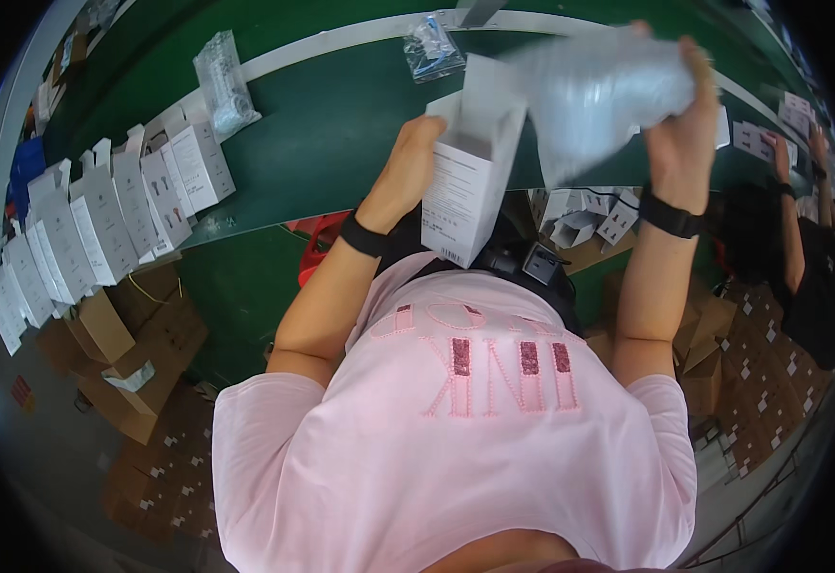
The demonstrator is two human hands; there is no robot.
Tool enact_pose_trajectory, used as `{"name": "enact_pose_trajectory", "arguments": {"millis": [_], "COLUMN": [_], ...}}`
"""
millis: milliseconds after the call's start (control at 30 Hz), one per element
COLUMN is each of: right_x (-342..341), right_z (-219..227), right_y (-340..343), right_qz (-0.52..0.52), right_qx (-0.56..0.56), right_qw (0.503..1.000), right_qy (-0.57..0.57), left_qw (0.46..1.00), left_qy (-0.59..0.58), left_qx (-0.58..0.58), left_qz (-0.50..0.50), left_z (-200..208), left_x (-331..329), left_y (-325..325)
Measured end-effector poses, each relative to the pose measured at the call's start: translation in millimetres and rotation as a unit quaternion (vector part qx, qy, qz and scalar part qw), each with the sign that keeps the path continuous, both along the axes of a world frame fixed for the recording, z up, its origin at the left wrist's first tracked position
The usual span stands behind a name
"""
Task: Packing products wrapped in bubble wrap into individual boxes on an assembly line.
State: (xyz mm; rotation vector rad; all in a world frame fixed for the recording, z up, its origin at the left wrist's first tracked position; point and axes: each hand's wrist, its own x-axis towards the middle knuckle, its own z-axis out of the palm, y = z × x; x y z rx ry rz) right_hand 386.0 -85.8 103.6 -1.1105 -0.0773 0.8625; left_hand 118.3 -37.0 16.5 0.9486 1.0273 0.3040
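Note:
My left hand (408, 167) grips a white cardboard box (458, 196) by its left side, fingers closed over the upper edge. The box stands tilted at the near edge of the green bench, its top flaps up and its mouth open. In my raised right hand (683, 134) is a pale bubble-wrap packet (594, 95), held by its right end just right of the box flap. Motion smears the packet, and what it wraps cannot be made out. The packet is above the bench, outside the box.
A row of open white boxes (102, 224) lines the bench at left. Behind it lie another bubble-wrap packet (226, 88) and a clear bag of small parts (434, 50). A carton of white boxes (585, 218) sits below the edge. At far right, a co-worker's hand (779, 153) touches boxes.

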Motion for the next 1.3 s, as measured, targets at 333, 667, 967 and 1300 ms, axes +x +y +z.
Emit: {"name": "enact_pose_trajectory", "arguments": {"millis": [333,667,967,1300], "right_x": [-66.3,-99.7,-160.5,-120.3], "right_z": [31.3,72.7,62.4,-204.3], "right_y": [37.1,56.7,41.0,124.4], "right_qz": [0.262,0.501,0.626,0.321], "right_qx": [0.086,-0.061,-0.074,-0.336], "right_qw": [0.902,0.760,0.570,0.600], "right_qy": [-0.333,-0.410,-0.527,-0.651], "left_qw": [0.946,0.943,0.957,0.953], "left_qy": [-0.058,-0.068,-0.093,-0.034], "left_qx": [0.319,0.324,0.259,0.060], "left_qz": [-0.007,0.027,0.091,0.295], "left_z": [61.6,96.3,63.7,36.8], "left_x": [-41.2,-47.4,-80.8,-161.5], "left_y": [-9.9,-14.2,5.6,42.3]}}
